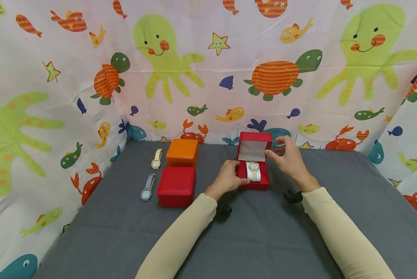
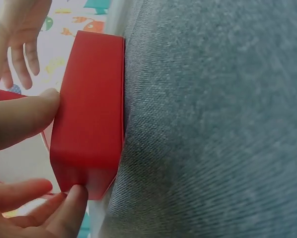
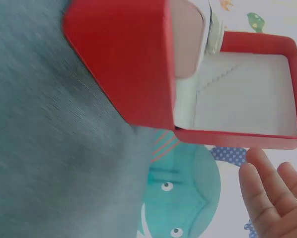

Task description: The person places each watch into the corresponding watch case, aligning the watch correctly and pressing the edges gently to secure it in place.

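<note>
One silver watch (image 1: 147,190) lies on the grey cloth (image 1: 229,244) at far left, with a gold watch (image 1: 156,159) near its one o'clock. Next comes a closed red box (image 1: 177,187), an orange box (image 1: 182,150) just beyond it at twelve o'clock. My left hand (image 1: 226,178) grasps the open red box (image 1: 262,186) from nine o'clock, thumb and fingers around its base. That box stands on the cloth at the closed one's three o'clock, its lid (image 1: 255,136) raised at twelve; a pale watch (image 1: 254,169) circles the white cushion (image 1: 258,178) inside. My right hand (image 1: 289,161), at three o'clock, grips nothing: the fingers extend loosely beside the lid, and I cannot tell whether my thumb touches it.
</note>
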### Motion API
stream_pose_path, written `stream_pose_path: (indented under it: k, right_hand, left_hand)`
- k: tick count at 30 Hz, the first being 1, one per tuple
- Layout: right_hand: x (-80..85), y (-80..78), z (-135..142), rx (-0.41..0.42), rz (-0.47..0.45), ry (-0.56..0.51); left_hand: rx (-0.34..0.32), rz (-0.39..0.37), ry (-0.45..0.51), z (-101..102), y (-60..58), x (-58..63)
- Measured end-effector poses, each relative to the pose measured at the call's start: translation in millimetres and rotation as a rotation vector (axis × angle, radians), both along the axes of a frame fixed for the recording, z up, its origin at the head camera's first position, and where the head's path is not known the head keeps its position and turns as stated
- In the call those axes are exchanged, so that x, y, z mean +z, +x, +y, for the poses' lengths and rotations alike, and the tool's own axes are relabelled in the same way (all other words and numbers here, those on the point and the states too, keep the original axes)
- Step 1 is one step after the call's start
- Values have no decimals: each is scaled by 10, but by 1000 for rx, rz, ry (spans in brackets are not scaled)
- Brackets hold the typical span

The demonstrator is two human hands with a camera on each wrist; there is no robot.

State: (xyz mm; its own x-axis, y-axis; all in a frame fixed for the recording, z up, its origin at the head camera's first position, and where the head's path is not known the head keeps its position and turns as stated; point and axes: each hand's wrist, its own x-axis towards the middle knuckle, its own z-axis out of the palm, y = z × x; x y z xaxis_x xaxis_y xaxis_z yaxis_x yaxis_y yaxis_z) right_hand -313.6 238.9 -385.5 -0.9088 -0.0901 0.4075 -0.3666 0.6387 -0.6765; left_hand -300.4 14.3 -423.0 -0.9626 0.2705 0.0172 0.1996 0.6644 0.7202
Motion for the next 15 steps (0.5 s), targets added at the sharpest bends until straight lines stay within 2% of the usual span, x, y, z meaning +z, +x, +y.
stream_pose_path:
  k: [3, 7, 11, 15]
  right_hand:
    - [61, -108, 11, 5, -29, 29]
    - [128, -221, 26, 41, -66, 134]
    - [196, -290, 27, 75, -82, 214]
    - [267, -334, 13, 82, -104, 237]
  left_hand:
    - [7, -27, 34, -13, -4, -30]
    - [2, -62, 77, -36, -8, -72]
    - [14, -83, 99, -57, -5, -89]
    - [21, -80, 104, -67, -3, -86]
